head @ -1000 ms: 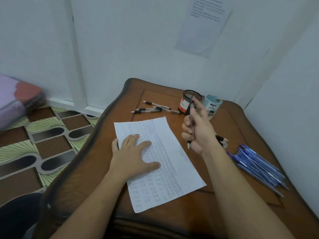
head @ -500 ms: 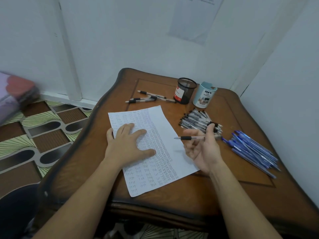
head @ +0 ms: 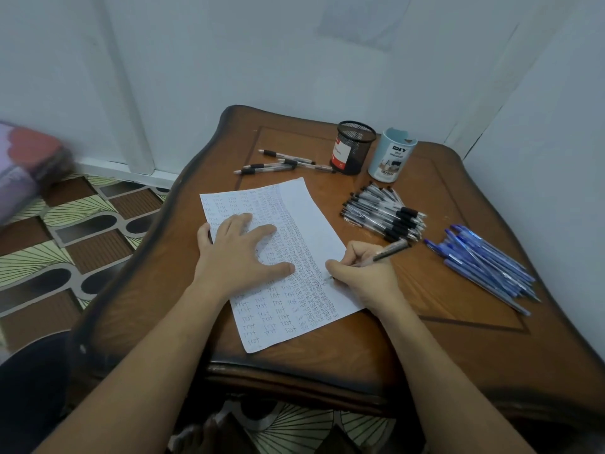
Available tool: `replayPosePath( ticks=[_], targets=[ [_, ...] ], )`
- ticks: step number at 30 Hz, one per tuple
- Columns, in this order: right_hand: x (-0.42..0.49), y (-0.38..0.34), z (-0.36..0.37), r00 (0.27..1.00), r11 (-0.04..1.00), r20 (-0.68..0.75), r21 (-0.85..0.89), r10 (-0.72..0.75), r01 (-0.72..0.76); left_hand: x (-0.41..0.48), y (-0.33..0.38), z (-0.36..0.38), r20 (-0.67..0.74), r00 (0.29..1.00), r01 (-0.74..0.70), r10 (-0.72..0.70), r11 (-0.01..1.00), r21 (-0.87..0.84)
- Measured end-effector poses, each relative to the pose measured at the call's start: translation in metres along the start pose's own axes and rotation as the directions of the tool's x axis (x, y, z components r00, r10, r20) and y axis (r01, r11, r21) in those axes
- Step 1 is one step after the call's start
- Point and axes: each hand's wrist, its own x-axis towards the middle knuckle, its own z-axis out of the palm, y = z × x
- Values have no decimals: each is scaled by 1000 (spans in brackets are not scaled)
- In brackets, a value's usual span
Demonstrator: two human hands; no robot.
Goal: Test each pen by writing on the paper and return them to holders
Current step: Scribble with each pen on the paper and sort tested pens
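Swung down from level half a second earlier, the clear black-banded ballpoint pen [head: 389, 250] now sits pinched in the curled right grip [head: 363, 273], tip on the white handwritten paper sheet [head: 314, 217], which the flat, straight-fingered left grip [head: 239, 253] pins to the brown wooden counter [head: 327, 355], apparently to stop it sliding.

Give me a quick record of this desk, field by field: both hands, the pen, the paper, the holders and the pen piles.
left-hand grip: open, pressed flat on the paper
right-hand grip: holds a pen, tip down on the paper
paper: rows of handwritten marks, right strip mostly blank
holders: black mesh cup and pale blue cup side by side, no pens sticking out
piles: black-and-clear pens right of the paper, blue pens farther right
loose pens: a few, left of the mesh cup
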Motion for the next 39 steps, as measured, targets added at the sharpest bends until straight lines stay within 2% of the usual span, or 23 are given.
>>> replayPosePath(
  ticks=[2,17,26,39],
  targets=[
    [-2,2,4,999,999,-42,-35,-15,13,1,0,1,-1,1000,1,-1,1000,-1],
    [-2,3,3,999,999,19,-16,-38,39,1,-1,1,4,1000,0,0,1000,6],
    [-2,4,2,998,997,-33,-46,-57,55,0,0,1,7,1000,3,-3,1000,8],
    [-3,1,1,999,998,-3,-47,-41,41,1,-2,2,-1,1000,-2,2,1000,-1]
  ],
)
